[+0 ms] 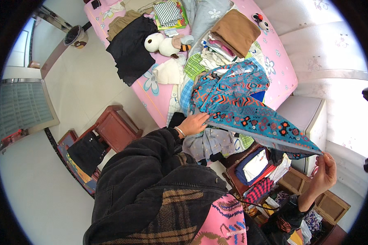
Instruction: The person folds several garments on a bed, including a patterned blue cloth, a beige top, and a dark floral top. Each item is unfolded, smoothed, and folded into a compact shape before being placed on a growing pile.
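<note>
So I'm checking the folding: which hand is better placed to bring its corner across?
Probably the right hand: it pinches a free corner of the patterned cloth in the air, while the left hand grips it near the bed.

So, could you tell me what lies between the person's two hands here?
In the head view, the blue patterned cloth stretches from the left hand to the right hand.

Head camera looks steeply down, close over the bed (282, 77).
</note>
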A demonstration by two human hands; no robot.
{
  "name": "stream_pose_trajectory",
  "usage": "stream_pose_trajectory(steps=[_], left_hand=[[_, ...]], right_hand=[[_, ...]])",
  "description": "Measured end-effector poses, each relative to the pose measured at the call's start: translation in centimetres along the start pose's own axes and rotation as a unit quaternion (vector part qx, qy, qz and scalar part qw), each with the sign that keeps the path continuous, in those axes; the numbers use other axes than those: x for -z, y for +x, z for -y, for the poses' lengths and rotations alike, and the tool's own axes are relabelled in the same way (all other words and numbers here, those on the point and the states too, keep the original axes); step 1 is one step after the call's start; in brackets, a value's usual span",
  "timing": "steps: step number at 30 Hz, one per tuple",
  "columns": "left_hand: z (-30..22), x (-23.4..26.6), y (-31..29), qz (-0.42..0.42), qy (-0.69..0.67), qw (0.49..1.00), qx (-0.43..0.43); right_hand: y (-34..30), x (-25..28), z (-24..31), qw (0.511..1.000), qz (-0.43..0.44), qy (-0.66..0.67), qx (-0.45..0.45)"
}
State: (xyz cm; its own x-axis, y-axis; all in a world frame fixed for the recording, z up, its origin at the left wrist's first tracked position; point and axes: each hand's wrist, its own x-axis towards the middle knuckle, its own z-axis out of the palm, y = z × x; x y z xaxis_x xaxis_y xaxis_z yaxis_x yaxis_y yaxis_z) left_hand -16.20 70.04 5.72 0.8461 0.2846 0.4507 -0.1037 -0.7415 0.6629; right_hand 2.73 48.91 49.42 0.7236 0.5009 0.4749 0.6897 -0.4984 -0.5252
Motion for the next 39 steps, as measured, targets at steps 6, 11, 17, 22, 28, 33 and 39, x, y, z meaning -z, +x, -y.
stream_pose_trajectory(steps=[6, 11, 17, 22, 28, 33, 39], left_hand=[[-0.6, -0.6, 0.3, 0.045, -0.005, 0.997, 0.064], [-0.9, -0.9, 0.8, 0.047, -0.013, 0.994, 0.097], [-1.2, -1.7, 0.9, 0.020, 0.014, 0.995, 0.094], [-0.6, -1.9, 0.6, 0.054, -0.007, 0.990, 0.133], [0.4, -0.6, 1.1, 0.021, 0.002, 0.996, 0.085], [1.2, 3.1, 4.2, -0.007, -0.028, 1.000, -0.001], [-0.6, 15.4, 15.1, 0.051, -0.086, 0.992, -0.074]], right_hand=[[0.0, 0.3, 0.1, 1.000, 0.002, -0.011, 0.003], [-0.1, 0.6, 0.1, 1.000, -0.011, -0.024, -0.004], [-0.4, 0.8, -0.2, 0.999, -0.020, -0.027, 0.009], [-0.5, 1.3, -0.7, 0.999, -0.040, -0.033, -0.008], [-0.9, 2.0, -2.2, 0.998, -0.052, -0.023, -0.016], [-1.4, 4.5, -5.7, 0.991, -0.097, -0.006, -0.088], [-4.8, 11.9, -9.8, 0.984, -0.106, 0.044, -0.139]])
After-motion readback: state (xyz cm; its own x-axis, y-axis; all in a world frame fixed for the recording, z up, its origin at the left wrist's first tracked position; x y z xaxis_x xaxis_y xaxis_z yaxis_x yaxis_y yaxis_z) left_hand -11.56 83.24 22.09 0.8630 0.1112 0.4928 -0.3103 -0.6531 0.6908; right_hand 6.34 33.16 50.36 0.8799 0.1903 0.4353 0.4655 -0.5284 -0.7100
